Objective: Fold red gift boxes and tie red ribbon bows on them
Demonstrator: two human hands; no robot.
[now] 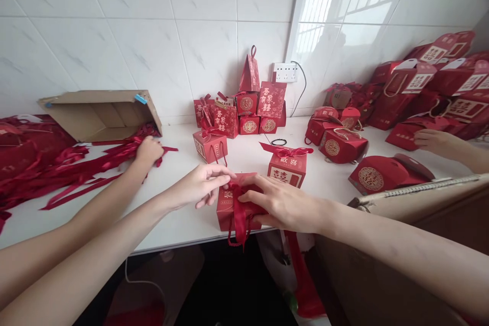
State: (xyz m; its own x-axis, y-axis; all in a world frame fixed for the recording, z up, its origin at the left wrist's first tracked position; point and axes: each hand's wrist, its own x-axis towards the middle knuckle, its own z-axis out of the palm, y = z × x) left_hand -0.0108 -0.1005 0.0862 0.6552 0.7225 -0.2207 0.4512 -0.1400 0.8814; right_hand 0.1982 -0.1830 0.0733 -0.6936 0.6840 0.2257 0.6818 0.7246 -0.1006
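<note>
A red gift box (225, 210) stands at the table's front edge, with a red ribbon (240, 219) across its top and hanging down its front beside a cord handle. My left hand (202, 183) is at the box's upper left, thumb and index finger pinched on the ribbon near the knot. Over the top right of the box lies my right hand (271, 201), its fingers curled on the ribbon. The knot itself is mostly hidden by my fingers. Just behind, a box with a tied bow (287, 165) touches the space beside my right hand.
Another person's hand (150, 152) is on loose red ribbons (103, 155) at left, by an open carton (103, 117). At right, a further hand (435, 140) touches red boxes. A cardboard box (424, 188) stands front right. Stacked boxes (250, 104) line the wall.
</note>
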